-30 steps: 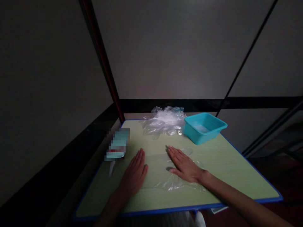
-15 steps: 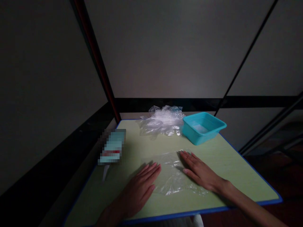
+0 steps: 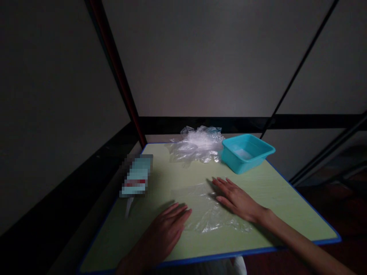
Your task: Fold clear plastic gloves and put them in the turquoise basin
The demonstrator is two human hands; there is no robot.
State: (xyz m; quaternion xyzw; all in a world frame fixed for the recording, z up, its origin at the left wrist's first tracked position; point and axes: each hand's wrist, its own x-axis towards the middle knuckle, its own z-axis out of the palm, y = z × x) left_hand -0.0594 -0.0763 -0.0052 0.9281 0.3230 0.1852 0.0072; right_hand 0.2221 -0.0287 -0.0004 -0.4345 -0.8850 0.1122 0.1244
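A clear plastic bag (image 3: 205, 214) lies spread and slightly wrinkled near the front of the pale green table (image 3: 286, 214). My left hand (image 3: 166, 233) is at the bag's left edge, palm down with fingers stretched out. Over the bag's right part is my right hand (image 3: 239, 200), also palm down, its fingers extended and a little apart. Neither hand grips anything. Whether the palms touch the film or hover just above it I cannot tell.
A heap of crumpled clear plastic bags (image 3: 197, 145) lies at the table's back. Right of it stands a turquoise basin (image 3: 243, 154) with something whitish inside. A blurred-out pale object (image 3: 137, 175) is at the left edge. Wall panels (image 3: 200, 57) rise behind the table.
My right hand has shifted a little left and up across the bag. My left hand has drawn slightly down and left. The bag stays about where it was.
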